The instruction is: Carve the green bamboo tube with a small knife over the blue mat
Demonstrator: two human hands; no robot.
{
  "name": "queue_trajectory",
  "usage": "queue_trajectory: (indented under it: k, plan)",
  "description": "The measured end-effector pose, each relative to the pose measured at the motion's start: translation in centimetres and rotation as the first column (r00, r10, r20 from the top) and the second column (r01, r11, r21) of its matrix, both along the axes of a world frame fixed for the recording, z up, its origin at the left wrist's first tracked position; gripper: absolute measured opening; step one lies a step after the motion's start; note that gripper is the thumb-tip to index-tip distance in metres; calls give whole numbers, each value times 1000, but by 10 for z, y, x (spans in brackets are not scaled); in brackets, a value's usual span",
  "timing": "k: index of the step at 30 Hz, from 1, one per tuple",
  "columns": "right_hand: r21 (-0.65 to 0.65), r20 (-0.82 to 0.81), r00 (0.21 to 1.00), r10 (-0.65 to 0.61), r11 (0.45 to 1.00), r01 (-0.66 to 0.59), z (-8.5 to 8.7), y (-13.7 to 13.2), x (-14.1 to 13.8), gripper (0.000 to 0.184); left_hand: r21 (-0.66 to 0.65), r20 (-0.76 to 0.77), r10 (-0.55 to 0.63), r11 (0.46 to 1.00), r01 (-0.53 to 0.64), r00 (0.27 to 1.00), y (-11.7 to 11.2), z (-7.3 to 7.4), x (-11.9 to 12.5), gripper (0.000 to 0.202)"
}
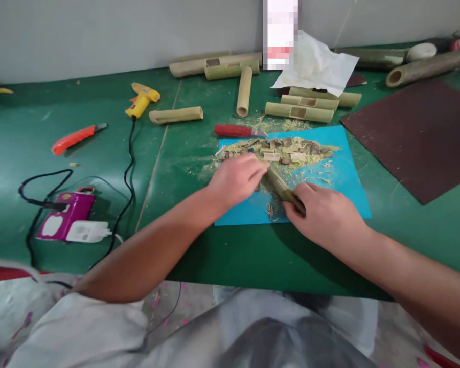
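On the blue mat [341, 179], mid-table, both hands are at one short bamboo stick [278, 183], which lies slantwise between them, its far end pointing at the chip pile [287, 149]. The right hand [327, 217] has the near end, fingers curled tight around it. The left hand [235, 179] sits over the far end with its fingers bunched together, but it is blurred. I cannot tell whether they pinch the stick itself or some small tool against it.

Risks, as I judge them: the stick is round and lies on loose shavings, so a hard push from the left could roll or skid it out of the right hand's hold. If there is a blade under those left fingers, a slip down the stick runs straight at the right knuckles.

A red knife [235, 131] lies just beyond the chips, with cut bamboo tubes [299, 111] behind it. The glue gun [141, 99] and its cable [128, 168] are well off to the left, clear of both forearms.
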State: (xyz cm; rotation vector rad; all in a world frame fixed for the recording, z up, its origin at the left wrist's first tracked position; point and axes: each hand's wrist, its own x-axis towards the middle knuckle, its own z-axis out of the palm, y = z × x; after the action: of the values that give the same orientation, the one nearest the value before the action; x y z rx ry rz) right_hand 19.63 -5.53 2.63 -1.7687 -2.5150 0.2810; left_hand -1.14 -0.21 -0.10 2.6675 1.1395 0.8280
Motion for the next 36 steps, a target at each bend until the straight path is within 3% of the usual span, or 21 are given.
queue_trajectory:
  k: [1,4,8,11,15,18,22,25,28,32,35,36]
  plan:
    - [-2,0,1000,-1,1000,1,0,0,0,20,9,-1,22,1000,-22,1000,0,0,0,33]
    - [-12,1,1000,3,1000,-3,1,0,0,18,-8,-44,-53,999,53,998,-1,0,0,33]
    - [-8,-6,1000,-6,1000,6,1,0,1,19,16,-15,-1,1000,1,1000,-2,1,0,32]
    - [-5,-12,1000,3,1000,-3,0,0,2,19,-15,-59,-75,997,74,995,-2,0,0,32]
    - [-16,-2,1000,3,1000,-3,1,-1,1,21,25,-22,-2,1000,3,1000,-2,0,0,33]
    - [-30,14,1000,4,1000,-4,2,-1,0,21,-19,-69,-80,997,78,994,-2,0,1,33]
    - [-50,34,999,-13,999,15,4,0,-1,22,40,-24,15,999,-14,1000,-2,0,0,35]
    - [-54,34,999,-7,998,9,3,-1,-1,22,-1,-53,-77,997,77,996,-2,1,1,34]
    - [-48,27,1000,-7,999,8,2,-2,0,22,15,-33,-14,1000,14,999,-4,1,2,34]
    - [-27,16,1000,7,1000,-7,2,-3,0,20,-34,-68,-99,995,97,993,-6,3,3,35]
    - [-5,6,1000,5,1000,-5,1,-2,0,21,-12,-46,2,1000,-3,999,-5,4,2,33]
    - [-3,0,1000,9,1000,-9,1,-2,0,20,-14,-68,-21,1000,20,997,-4,5,1,33]
